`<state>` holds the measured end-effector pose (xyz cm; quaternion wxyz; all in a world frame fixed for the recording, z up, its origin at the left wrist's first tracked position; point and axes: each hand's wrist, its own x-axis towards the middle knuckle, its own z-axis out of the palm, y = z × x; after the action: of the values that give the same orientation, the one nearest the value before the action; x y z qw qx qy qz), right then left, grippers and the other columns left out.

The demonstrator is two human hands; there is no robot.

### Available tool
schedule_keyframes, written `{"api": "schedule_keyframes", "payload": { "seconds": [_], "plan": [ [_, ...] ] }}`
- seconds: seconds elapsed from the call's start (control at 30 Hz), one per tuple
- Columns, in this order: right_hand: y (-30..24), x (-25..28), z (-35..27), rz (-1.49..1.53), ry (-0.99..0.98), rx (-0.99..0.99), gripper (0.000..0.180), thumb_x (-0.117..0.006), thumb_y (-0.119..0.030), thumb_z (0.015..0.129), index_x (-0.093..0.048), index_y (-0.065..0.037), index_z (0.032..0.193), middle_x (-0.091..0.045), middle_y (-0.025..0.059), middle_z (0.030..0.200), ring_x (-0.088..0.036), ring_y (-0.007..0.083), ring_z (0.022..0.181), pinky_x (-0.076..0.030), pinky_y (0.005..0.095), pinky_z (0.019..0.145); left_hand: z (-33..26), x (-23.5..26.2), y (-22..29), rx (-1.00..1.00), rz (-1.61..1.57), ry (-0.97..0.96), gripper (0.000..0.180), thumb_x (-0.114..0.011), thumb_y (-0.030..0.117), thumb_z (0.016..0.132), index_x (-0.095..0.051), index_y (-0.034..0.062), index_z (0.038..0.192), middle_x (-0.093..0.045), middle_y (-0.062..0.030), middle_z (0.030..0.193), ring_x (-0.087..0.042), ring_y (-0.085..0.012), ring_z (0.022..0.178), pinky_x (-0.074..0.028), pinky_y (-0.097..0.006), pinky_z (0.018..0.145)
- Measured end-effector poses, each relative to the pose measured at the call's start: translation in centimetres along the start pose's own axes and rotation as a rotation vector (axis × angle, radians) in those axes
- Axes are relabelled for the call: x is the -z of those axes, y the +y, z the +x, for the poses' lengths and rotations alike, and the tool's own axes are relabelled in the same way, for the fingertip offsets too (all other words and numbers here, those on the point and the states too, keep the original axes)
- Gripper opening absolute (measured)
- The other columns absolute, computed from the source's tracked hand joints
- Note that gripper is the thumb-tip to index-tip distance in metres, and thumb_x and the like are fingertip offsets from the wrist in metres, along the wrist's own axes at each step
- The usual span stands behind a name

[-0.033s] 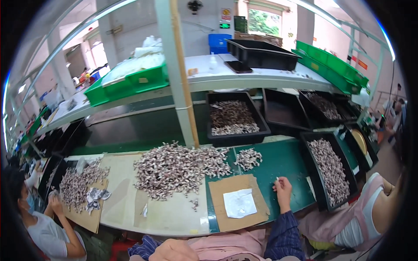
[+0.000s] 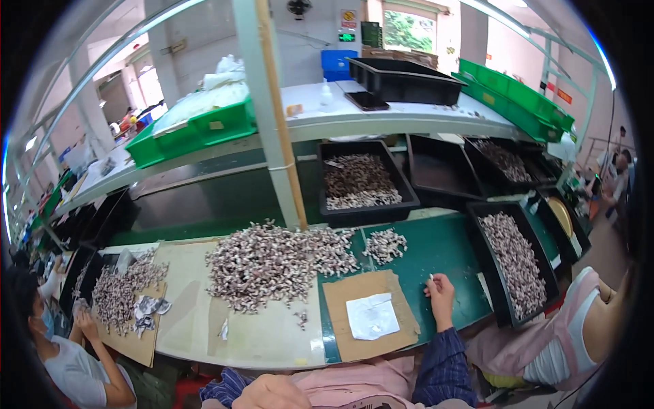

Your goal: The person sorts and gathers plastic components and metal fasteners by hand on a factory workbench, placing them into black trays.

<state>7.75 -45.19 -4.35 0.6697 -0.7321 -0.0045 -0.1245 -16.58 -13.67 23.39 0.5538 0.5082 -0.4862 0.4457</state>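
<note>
My right hand [image 2: 441, 298] is over the green tabletop, thumb and fingers pinched on a small whitish piece [image 2: 430, 277] whose kind is too small to make out. Close to my body at the lower edge is my left hand [image 2: 272, 393], its fingers curled; anything inside them is hidden. Between the hands lies a brown cardboard sheet [image 2: 406, 310] with a crumpled white sheet [image 2: 372, 316] on it. A large heap of small white-and-dark pieces [image 2: 259, 266] spreads beyond the cardboard, with a smaller pile [image 2: 385, 246] to its right.
Right of my right hand stands a black tray [image 2: 512, 266] of similar pieces. Another filled black tray [image 2: 361, 184] sits at the back, beside a post [image 2: 279, 163]. Green bins [image 2: 194, 133] rest on the upper shelf [image 2: 422, 123]. A masked co-worker [image 2: 75, 347] sits at left.
The view has shifted slightly, so the table and shelf appear a little farther left. Both hands keep nearly the same pose.
</note>
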Motion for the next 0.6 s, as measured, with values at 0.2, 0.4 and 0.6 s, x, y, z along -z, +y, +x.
{"api": "schedule_keyframes", "payload": {
  "seconds": [0.2, 0.4, 0.6],
  "plan": [
    [-0.4, 0.0, -1.3, 0.007, 0.013, -0.018, 0.011, -0.064, -0.002, 0.094, -0.062, 0.000, 0.105, -0.065, 0.0030, 0.082, -0.063, 0.0085, 0.066, -0.050, 0.0230, 0.057, -0.2, -1.5, -1.9, 0.054, -0.245, -0.126, 0.015, -0.064, 0.009, 0.087, -0.063, -0.0006, 0.076, -0.063, -0.0142, 0.072, -0.059, -0.0255, 0.056, -0.048, -0.036, 0.052],
    [-0.6, -0.7, -1.2, -0.034, -0.032, -0.004, 0.011, -0.064, -0.003, 0.095, -0.064, 0.002, 0.105, -0.066, 0.0035, 0.082, -0.064, 0.0088, 0.067, -0.050, 0.0240, 0.057, -1.9, -0.8, -3.9, 0.143, -0.610, -0.263, 0.017, -0.063, 0.014, 0.091, -0.065, 0.0005, 0.081, -0.068, -0.0161, 0.087, -0.064, -0.0309, 0.060, -0.056, -0.044, 0.056],
    [-0.8, 0.2, -1.2, -0.069, 0.031, 0.069, 0.014, -0.064, -0.001, 0.094, -0.070, 0.002, 0.107, -0.067, 0.0052, 0.089, -0.065, 0.0112, 0.071, -0.053, 0.0245, 0.063, -9.3, 7.4, -10.3, 0.992, 0.687, -0.058, 0.013, -0.064, 0.000, 0.090, -0.068, -0.0035, 0.102, -0.069, -0.0109, 0.087, -0.065, -0.0176, 0.075, -0.052, -0.029, 0.070]
  ]
}}
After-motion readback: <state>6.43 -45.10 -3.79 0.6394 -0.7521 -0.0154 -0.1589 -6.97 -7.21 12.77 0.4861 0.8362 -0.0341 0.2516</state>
